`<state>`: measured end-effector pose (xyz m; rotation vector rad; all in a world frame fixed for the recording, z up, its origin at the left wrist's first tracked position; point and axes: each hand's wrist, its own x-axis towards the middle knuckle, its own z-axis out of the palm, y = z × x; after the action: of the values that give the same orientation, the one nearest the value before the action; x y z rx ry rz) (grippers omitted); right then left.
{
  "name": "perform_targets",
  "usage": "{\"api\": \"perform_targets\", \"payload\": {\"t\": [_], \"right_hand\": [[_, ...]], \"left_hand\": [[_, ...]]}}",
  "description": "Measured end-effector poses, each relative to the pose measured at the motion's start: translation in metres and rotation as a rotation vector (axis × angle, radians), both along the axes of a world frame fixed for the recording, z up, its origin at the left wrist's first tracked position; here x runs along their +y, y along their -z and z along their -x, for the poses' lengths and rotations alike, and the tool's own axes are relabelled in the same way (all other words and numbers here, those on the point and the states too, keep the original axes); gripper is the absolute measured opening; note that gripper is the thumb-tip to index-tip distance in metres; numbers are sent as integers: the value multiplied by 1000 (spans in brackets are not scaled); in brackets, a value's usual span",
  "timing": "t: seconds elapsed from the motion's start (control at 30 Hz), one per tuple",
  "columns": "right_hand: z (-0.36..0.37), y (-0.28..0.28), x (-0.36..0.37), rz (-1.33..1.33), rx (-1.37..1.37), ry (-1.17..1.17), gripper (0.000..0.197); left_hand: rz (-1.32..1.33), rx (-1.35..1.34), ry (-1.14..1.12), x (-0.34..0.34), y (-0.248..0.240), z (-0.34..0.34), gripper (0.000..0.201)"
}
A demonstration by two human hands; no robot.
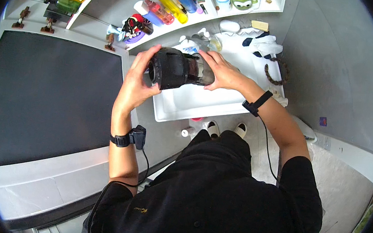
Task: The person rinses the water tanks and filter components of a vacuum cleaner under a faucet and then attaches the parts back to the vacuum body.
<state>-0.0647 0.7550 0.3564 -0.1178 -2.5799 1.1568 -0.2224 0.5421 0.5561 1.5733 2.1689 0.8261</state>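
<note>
The left hand (134,83), spread wide, grips the black cylindrical canister (173,69) at its 9-o'clock end; the right hand (226,73) cups its 3-o'clock end, over the white washbasin (187,103). Probably stiff, smooth, slippery; hold both ends.

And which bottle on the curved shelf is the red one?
It's the pinkish-red bottle on the curved shelf, between the slim yellow bottle and the white-topped bluish bottle. Its red colour sets it apart from both.

Matt cylinder (178,69), seemingly plastic, glossy basin (196,103)
</note>
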Motion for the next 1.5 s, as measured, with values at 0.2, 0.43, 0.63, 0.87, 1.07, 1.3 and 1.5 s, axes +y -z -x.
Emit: {"api": "perform_targets", "payload": {"t": [0.2, 0.43, 0.63, 0.87, 1.07, 1.3, 1.5], "right_hand": [[-5, -29, -18, 28, 200, -100, 126], [-9, -17, -31, 179, 160, -180, 123], [-6, 6, -41, 232, 83, -202, 122], [-5, 0, -49, -113, 132, -169, 120], [-7, -14, -68, -315, 103, -110, 112], [-15, -8, -131, -545, -51, 84, 116], [-120, -35, -182, -593, -501, 410, 84]], "left_hand": [[-53, 15, 86, 6, 25, -23, 94], [103, -98, -3, -9, 42, -28, 105], [122, -178, -2, -20, 67, -32, 113], [81, 38, 37, -42, 74, -33, 113], [-57, 249, 173, -61, 95, -24, 75], [-176, 256, 244, -99, 125, -33, 65], [-102, 125, 203, -151, 180, -52, 63]]}}
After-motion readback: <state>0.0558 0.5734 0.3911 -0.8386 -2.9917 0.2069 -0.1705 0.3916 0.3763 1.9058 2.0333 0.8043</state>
